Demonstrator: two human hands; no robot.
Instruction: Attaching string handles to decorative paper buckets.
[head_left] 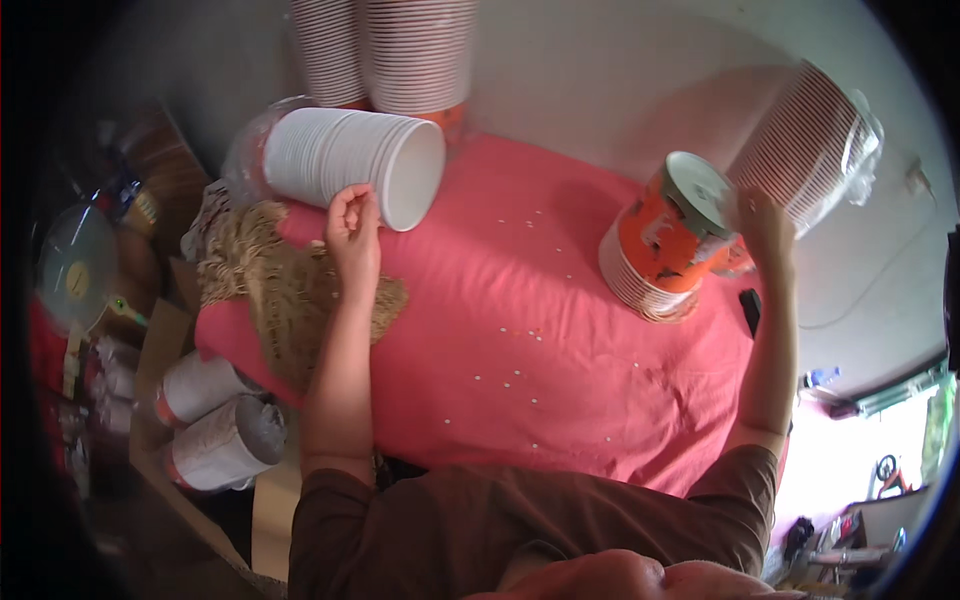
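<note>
A nested stack of white paper buckets (330, 155) lies on its side at the back left, its open mouth turned right. My left hand (354, 215) is at the near side of the mouth, fingers loosely curled and nothing visible in them. To the right stands a stack of orange printed paper buckets (665, 245), upside down with a green-rimmed base on top and rims nested at the bottom. My right hand (763, 220) is at the right side of that top bucket. Its fingers are blurred and partly hidden, so their grip cannot be made out.
Small white bits dot the pink cloth (450, 340) over the table. Tall bucket stacks (420, 50) stand at the back; a plastic-wrapped stack (800, 145) leans at the right wall. Left are a brown woven cloth (290, 300) and a carton (165, 335) with wrapped buckets. A black object (750, 312) lies right.
</note>
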